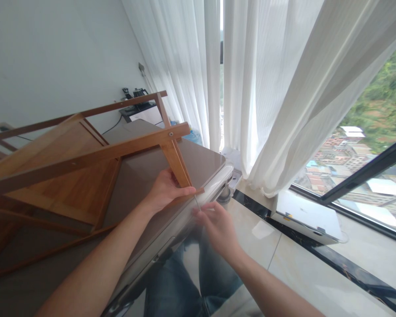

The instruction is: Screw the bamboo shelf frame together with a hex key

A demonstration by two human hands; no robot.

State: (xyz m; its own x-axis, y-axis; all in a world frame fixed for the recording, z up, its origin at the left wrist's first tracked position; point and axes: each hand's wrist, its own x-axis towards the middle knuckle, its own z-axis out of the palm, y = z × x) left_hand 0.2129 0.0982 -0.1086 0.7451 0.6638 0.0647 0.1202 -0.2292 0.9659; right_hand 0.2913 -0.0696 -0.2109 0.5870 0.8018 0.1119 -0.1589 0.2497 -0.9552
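Note:
A wooden folding frame [128,143] with slanted panels lies on a brown-topped table [204,160]. Around the lower end of its short wooden leg [175,160], near the table's edge, my left hand [166,190] is closed, with the thumb along a small crosspiece. My right hand [216,224] pinches a thin metal rod [197,202] that looks like a hex key. The rod's upper end meets the wood near my left thumb; whether it sits in a screw is too small to tell. A screw head [170,134] shows at the upper joint.
A dark kettle [140,92] stands on a cabinet behind the table. White curtains [267,88] hang before the window at right. On the floor near the sill lies a white case [306,218]. My knees are under the table's front edge.

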